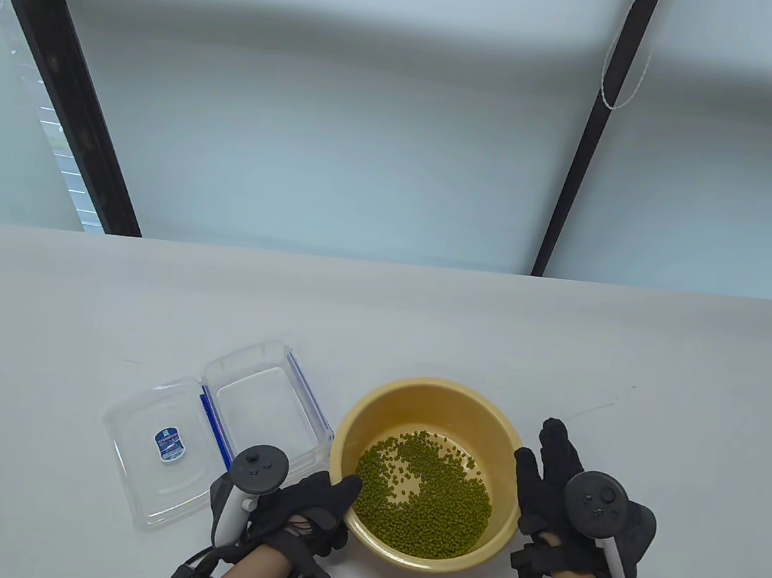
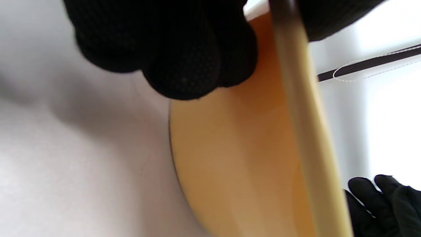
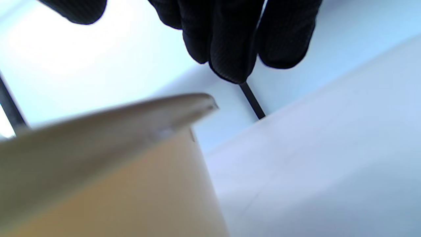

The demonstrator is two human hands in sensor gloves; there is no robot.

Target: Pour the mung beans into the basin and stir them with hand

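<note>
One yellow basin (image 1: 425,471) stands near the front edge of the white surface (image 1: 556,344), holding a loose heap of green mung beans (image 1: 423,500), too many to count. One clear plastic container (image 1: 266,405) with blue clips sits empty just left of the basin, and its one clear lid (image 1: 159,448) lies flat beside it, carrying a small blue label whose writing is too small to read. The left hand (image 1: 313,508) grips the basin's left rim, fingers curled on the outer wall. The right hand (image 1: 555,482) rests just beside the basin's right side, fingers straight, holding nothing.
</note>
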